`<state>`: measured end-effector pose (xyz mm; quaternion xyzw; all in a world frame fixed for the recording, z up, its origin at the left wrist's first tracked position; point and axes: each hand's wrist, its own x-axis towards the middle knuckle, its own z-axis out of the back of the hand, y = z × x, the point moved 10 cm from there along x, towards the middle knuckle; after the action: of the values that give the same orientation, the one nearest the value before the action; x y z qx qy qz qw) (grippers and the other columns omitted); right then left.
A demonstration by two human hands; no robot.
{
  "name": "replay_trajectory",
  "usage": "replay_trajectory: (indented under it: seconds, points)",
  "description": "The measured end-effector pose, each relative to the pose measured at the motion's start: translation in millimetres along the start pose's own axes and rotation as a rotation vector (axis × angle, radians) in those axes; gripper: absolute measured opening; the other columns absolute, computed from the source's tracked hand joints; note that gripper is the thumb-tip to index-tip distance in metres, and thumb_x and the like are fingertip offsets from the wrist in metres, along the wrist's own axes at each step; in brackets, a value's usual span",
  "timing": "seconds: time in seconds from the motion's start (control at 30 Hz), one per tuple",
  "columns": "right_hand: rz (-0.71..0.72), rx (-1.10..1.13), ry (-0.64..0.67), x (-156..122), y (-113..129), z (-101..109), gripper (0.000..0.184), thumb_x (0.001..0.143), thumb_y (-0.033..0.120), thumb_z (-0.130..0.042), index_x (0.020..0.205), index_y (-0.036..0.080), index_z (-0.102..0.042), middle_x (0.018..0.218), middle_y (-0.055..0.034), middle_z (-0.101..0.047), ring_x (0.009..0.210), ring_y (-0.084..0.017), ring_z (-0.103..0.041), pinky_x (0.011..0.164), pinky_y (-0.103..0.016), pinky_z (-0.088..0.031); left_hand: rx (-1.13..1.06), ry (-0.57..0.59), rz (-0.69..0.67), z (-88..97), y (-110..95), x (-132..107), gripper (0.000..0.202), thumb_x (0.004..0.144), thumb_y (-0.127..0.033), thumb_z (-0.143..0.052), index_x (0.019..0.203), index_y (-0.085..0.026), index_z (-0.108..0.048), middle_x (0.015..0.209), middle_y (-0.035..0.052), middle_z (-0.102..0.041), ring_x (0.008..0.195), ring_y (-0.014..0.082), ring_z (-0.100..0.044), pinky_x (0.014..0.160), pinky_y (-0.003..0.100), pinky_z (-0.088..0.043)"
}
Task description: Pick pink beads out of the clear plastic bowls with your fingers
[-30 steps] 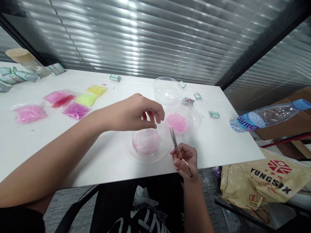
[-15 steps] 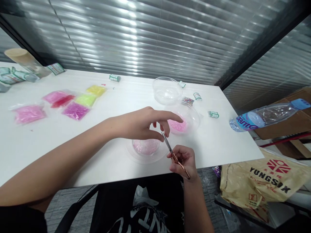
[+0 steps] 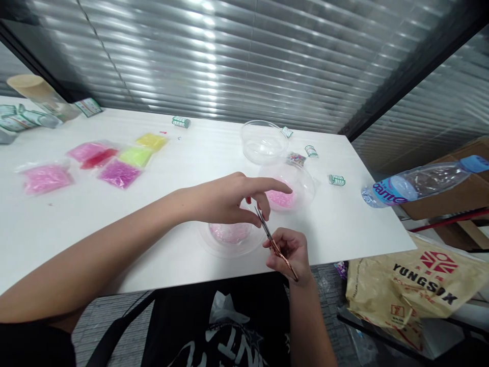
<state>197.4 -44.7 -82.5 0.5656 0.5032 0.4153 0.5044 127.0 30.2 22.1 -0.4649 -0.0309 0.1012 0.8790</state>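
- Close to the front edge of the white table [image 3: 164, 260], I see one person's two hands.
- The right hand [image 3: 292, 252] is over that front edge, curled round the scissors [image 3: 266, 232], which have shiny copper handles. The scissors point up to the other hand.
- The left hand [image 3: 239, 196] is bent, with one finger stretched out. Its thumb is right by the scissor tips. I cannot tell if it pinches something small.
- Under the left hand, by the front edge, is a clear dish [image 3: 237, 253] with pale pink bits [image 3: 229, 233].
- Just behind it, toward the right edge, another clear dish [image 3: 306, 189] has brighter pink bits [image 3: 281, 200].
- By the back edge sits a clear bowl [image 3: 263, 148]. A little bag of mixed colors [image 3: 296, 159] is near it.
- Toward the left edge lie flat bags: two pink ones, a red bag [image 3: 98, 158], a purple bag [image 3: 119, 174], a green-yellow bag [image 3: 135, 157] and a yellow bag [image 3: 152, 141].
- At the back left corner is a jar [image 3: 42, 97] with a tan lid.
- By the right edge is a water bottle [image 3: 405, 187] with a blue cap. I cannot tell if it leans.
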Motion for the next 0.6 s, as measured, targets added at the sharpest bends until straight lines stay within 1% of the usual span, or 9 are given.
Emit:
replay_trajectory:
  seconds: [0.1, 0.2, 0.27, 0.33, 0.37, 0.43, 0.5, 0.6]
  points:
    - [0.016, 0.011, -0.021, -0.3, -0.2, 2.0, 0.026, 0.051, 0.032, -0.084, 0.06, 0.019, -0.063, 0.038, 0.008, -0.041, 0.036, -0.006, -0.03, 0.034, -0.017, -0.018, 0.039, -0.024, 0.028, 3.8, 2.6, -0.5, 0.062, 0.083, -0.014, -0.061, 0.138, -0.027, -0.037, 0.104, -0.0005, -0.07, 0.096, 0.0116, -0.064, 0.083, 0.023, -0.045]
    - [0.023, 0.045, -0.091, -1.8, -5.8, 10.8, 0.025, 0.055, 0.032, -0.084, 0.065, 0.018, -0.066, 0.041, 0.0072, -0.044, 0.035, -0.005, -0.03, 0.032, -0.017, -0.018, 0.133, -0.11, 0.087, 17.7, 7.1, -4.1, 0.061, 0.081, -0.016, -0.062, 0.137, -0.027, -0.038, 0.116, 0.0022, -0.064, 0.101, 0.0131, -0.061, 0.079, 0.022, -0.046]
    - [0.018, 0.079, -0.16, -2.4, -10.8, 18.4, 0.024, 0.059, 0.035, -0.082, 0.068, 0.018, -0.067, 0.044, 0.0057, -0.048, 0.034, -0.005, -0.032, 0.03, -0.017, -0.019, 0.232, -0.169, 0.149, 28.0, 11.7, -8.1, 0.05, 0.081, -0.018, -0.06, 0.128, -0.024, -0.045, 0.116, 0.0035, -0.062, 0.099, 0.0143, -0.061, 0.075, 0.022, -0.046]
    - [0.024, 0.121, -0.239, -2.0, -12.9, 25.6, 0.025, 0.061, 0.037, -0.081, 0.068, 0.017, -0.067, 0.046, 0.005, -0.05, 0.032, -0.005, -0.033, 0.028, -0.017, -0.021, 0.347, -0.171, 0.199, 31.6, 15.7, -11.1, 0.032, 0.081, -0.017, -0.057, 0.113, -0.021, -0.054, 0.108, 0.0034, -0.063, 0.092, 0.0145, -0.061, 0.071, 0.023, -0.045]
    - [0.029, 0.138, -0.277, -1.5, -12.9, 28.6, 0.026, 0.061, 0.038, -0.081, 0.067, 0.017, -0.067, 0.046, 0.0052, -0.05, 0.031, -0.004, -0.033, 0.028, -0.017, -0.022, 0.397, -0.144, 0.218, 29.7, 18.0, -11.8, 0.025, 0.081, -0.016, -0.056, 0.105, -0.02, -0.057, 0.103, 0.0031, -0.063, 0.089, 0.0146, -0.061, 0.069, 0.023, -0.044]
    - [0.034, 0.158, -0.344, 0.1, -12.1, 32.9, 0.028, 0.061, 0.039, -0.082, 0.066, 0.017, -0.066, 0.045, 0.0066, -0.048, 0.03, -0.004, -0.031, 0.027, -0.018, -0.023, 0.457, -0.053, 0.25, 20.0, 23.9, -12.7, 0.016, 0.08, -0.014, -0.055, 0.093, -0.02, -0.061, 0.095, 0.0028, -0.064, 0.082, 0.0145, -0.06, 0.067, 0.024, -0.043]
    - [0.02, 0.162, -0.385, 2.1, -11.8, 34.4, 0.029, 0.06, 0.04, -0.082, 0.066, 0.017, -0.065, 0.042, 0.0081, -0.046, 0.029, -0.004, -0.031, 0.027, -0.018, -0.024, 0.47, 0.052, 0.3, 7.1, 32.5, -14.4, 0.017, 0.078, -0.009, -0.052, 0.084, -0.02, -0.063, 0.092, 0.0033, -0.064, 0.076, 0.0138, -0.06, 0.063, 0.024, -0.042]
    - [-0.003, 0.177, -0.426, 4.1, -12.4, 35.5, 0.031, 0.061, 0.042, -0.082, 0.066, 0.017, -0.064, 0.039, 0.0093, -0.043, 0.028, -0.004, -0.03, 0.028, -0.019, -0.023, 0.479, 0.178, 0.401, -9.3, 44.9, -18.3, 0.024, 0.07, -0.001, -0.047, 0.075, -0.018, -0.064, 0.091, 0.0051, -0.064, 0.066, 0.0125, -0.058, 0.055, 0.023, -0.038]
